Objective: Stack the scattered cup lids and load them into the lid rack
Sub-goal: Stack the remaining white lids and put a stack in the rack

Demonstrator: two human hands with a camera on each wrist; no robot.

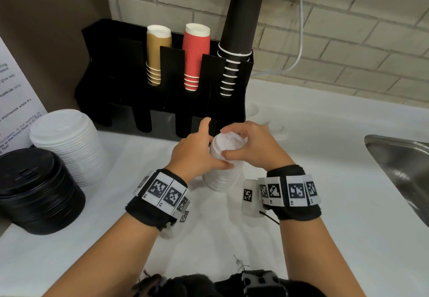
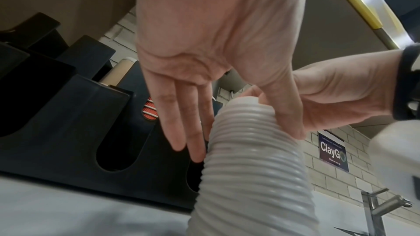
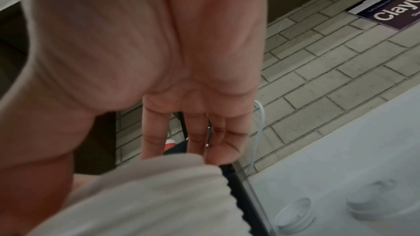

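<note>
On the white tabletop [image 1: 325, 180], the lid stack [image 1: 221, 182] is clasped by left hand [image 1: 197, 152] and right hand [image 1: 253, 148], its middle hidden. Room is left toward the sink [image 1: 394, 157].

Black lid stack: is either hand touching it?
No, the black lid stack stands apart at the left; left hand and right hand both hold the small white lid stack.

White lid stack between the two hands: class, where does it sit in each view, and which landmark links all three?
Head: white lid stack at centre.
Left wrist: stack lower centre, a ribbed column.
Right wrist: stack bottom left, blurred.
Shared landmark: red cups.
</note>
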